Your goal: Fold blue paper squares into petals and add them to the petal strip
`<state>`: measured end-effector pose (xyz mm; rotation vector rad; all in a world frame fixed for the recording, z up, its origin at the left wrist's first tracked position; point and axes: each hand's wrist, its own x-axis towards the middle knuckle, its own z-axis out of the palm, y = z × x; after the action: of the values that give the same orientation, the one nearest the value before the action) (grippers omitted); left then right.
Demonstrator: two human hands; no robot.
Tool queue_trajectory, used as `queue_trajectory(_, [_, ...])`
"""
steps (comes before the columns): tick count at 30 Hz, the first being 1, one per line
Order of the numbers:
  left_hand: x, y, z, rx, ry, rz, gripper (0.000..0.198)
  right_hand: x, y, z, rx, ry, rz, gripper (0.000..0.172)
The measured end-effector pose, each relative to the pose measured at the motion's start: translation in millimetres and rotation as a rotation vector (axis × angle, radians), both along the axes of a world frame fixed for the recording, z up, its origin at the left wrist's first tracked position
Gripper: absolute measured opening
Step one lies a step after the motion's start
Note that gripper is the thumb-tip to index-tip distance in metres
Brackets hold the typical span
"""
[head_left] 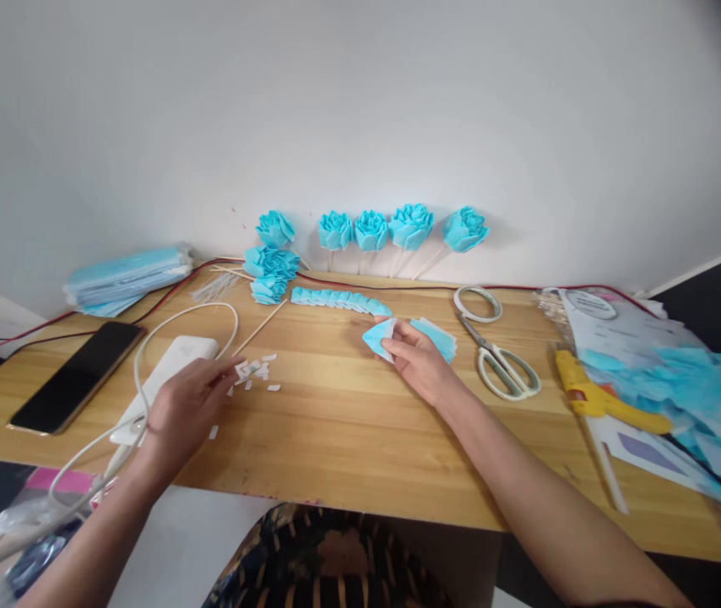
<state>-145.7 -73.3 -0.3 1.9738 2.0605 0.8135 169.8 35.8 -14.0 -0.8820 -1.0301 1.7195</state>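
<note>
My right hand (416,353) pinches a folded pale-blue petal (378,339), pointed at its left end, a little above the table. Behind that hand lies a small stack of flat blue pieces (437,338). My left hand (191,404) reaches over the white power bank (176,365), its fingertips together beside a scatter of small white strips (257,370). What is between those fingertips, if anything, is too small to make out. One end of a thin wooden stick (260,328) lies close to them. A row of overlapping blue petals (338,301) runs across the table behind.
Blue flowers on sticks (411,226) lean against the wall. Rightward are a tape roll (478,304), scissors (503,367), a yellow glue gun (607,404) and heaped blue fabric (696,388). At left are a phone (78,376), a white cable (138,371) and stacked masks (129,279).
</note>
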Motion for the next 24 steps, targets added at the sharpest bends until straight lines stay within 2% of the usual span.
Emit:
queue_trajectory(5, [2, 9, 7.0, 0.060, 0.056, -0.074, 0.037, 0, 0, -0.9, -0.008, 0.020, 0.014, 0.036])
queue_trajectory(14, [-5, 9, 10.2, -0.120, -0.114, 0.122, 0.042, 0, -1, -0.2, -0.016, -0.004, 0.009, 0.036])
queue_trajectory(18, [-3, 9, 11.8, -0.139, -0.157, 0.141, 0.049, -1, -1, 0.7, -0.012, 0.000, 0.004, 0.035])
queue_trajectory(24, [2, 9, 14.7, -0.095, -0.125, 0.094, 0.040, -1, -1, 2.5, -0.026, 0.015, 0.006, 0.034])
